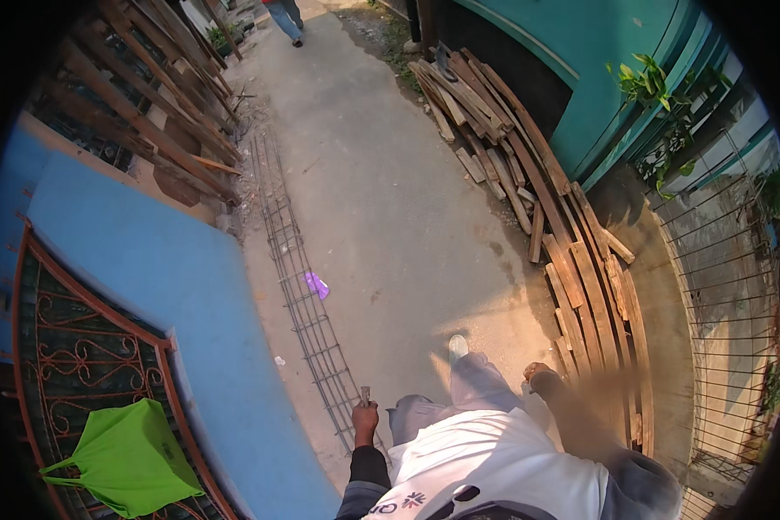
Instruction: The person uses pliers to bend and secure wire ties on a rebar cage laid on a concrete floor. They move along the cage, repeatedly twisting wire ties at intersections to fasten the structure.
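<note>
Low in the head view, my left hand (pixel 365 422) is closed around a short greyish-brown piece (pixel 365 395) that sticks up from the fist; its kind is too small to tell. Beside that hand lies a long narrow cage of steel reinforcing bars (pixel 308 314) on the ground. My right hand (pixel 539 374) hangs out to the right with its fingers curled, near the stacked wood. What it may hold is hidden, and the right forearm is smeared by motion.
Long wooden planks (pixel 585 295) and shorter offcuts lie piled along the right. A purple wrapper (pixel 317 285) rests by the bar cage. Leftward stand a blue wall (pixel 173 286), a rust-red gate (pixel 87 338) with a green bag (pixel 130 459), and leaning timbers (pixel 139 113). Ahead a person (pixel 284 19) is on the path.
</note>
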Motion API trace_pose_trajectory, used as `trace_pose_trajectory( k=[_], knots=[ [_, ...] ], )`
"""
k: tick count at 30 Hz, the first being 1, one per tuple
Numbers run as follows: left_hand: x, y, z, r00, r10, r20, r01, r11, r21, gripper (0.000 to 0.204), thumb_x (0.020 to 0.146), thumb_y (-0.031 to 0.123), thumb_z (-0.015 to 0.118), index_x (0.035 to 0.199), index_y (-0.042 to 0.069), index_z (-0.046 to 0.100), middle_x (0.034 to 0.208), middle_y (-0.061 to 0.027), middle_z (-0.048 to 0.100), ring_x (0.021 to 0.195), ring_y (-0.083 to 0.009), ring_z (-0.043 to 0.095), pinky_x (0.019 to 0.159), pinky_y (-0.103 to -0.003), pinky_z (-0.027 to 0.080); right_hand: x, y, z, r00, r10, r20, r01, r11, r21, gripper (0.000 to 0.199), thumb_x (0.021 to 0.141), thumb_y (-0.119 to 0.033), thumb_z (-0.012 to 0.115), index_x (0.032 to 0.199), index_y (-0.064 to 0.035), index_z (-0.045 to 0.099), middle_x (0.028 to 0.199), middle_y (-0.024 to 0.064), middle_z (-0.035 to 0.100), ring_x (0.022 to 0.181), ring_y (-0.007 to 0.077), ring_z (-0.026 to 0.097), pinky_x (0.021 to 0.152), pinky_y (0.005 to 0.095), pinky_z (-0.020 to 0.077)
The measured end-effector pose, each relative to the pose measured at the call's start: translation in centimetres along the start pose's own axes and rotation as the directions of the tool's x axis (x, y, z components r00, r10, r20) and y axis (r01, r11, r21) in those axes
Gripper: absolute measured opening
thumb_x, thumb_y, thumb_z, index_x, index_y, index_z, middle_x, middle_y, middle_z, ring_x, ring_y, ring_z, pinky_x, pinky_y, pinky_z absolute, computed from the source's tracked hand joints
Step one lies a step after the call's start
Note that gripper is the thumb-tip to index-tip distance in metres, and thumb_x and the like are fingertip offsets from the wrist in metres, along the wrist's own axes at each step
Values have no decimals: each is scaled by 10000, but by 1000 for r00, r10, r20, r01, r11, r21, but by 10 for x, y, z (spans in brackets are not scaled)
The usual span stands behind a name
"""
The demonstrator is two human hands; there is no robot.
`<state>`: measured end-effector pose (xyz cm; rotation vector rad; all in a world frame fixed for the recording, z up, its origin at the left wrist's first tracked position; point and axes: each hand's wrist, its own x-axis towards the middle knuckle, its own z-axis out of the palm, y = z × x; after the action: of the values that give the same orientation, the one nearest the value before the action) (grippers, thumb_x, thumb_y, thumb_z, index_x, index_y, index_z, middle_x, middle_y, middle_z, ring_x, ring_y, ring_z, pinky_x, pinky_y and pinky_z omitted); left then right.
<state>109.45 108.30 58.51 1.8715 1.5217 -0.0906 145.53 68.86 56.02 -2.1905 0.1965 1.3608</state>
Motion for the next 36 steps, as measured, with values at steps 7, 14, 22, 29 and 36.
trace_pose_trajectory(
  k=[7, 14, 22, 29, 36],
  knots=[
    [41, 88, -1, 927, -90, 364, 64, 994, 84, 177, 783, 157, 632, 884, 30, 703, 769, -220, 663, 747, -330, 680, 634, -415, 513, 114, -315, -102, 913, -363, -185, 350, 932, -98, 236, 859, -170, 621, 1048, -31, 654, 769, 80, 670, 689, 183, 623, 661, 334, 506],
    [214, 134, 17, 789, 8, 614, -401, 764, 506, 180, 822, 284, 603, 946, 212, 713, 831, -130, 699, 815, -316, 688, 693, -411, 542, 202, -499, -81, 951, -307, 48, 307, 952, 16, 307, 871, -186, 616, 1132, -26, 630, 814, 95, 681, 667, 187, 628, 631, 353, 526],
    [497, 367, -60, 897, -295, 330, 402, 855, -327, 148, 814, 164, 641, 862, 30, 603, 554, -21, 491, 401, -127, 438, 365, -296, 354, 294, -536, -123, 994, -108, -25, 99, 963, -250, 312, 815, -243, 626, 1077, -82, 682, 969, 124, 687, 900, 267, 648, 826, 369, 497],
    [672, 577, -102, 956, -180, 231, 276, 816, -508, 166, 853, 178, 628, 909, 24, 604, 620, -40, 528, 421, -103, 422, 385, -279, 342, 399, -601, -199, 983, 47, -177, -59, 996, -67, 257, 800, -243, 629, 1007, -119, 719, 988, 127, 705, 925, 278, 676, 852, 375, 508],
    [713, 657, -43, 878, -365, 309, 466, 799, -379, 218, 858, 179, 627, 975, -5, 613, 779, -112, 647, 421, -108, 423, 394, -279, 360, 542, -781, -283, 991, -30, -132, -19, 934, -357, 234, 790, -215, 633, 989, -124, 716, 958, 113, 706, 910, 269, 678, 830, 365, 515]
  ],
)
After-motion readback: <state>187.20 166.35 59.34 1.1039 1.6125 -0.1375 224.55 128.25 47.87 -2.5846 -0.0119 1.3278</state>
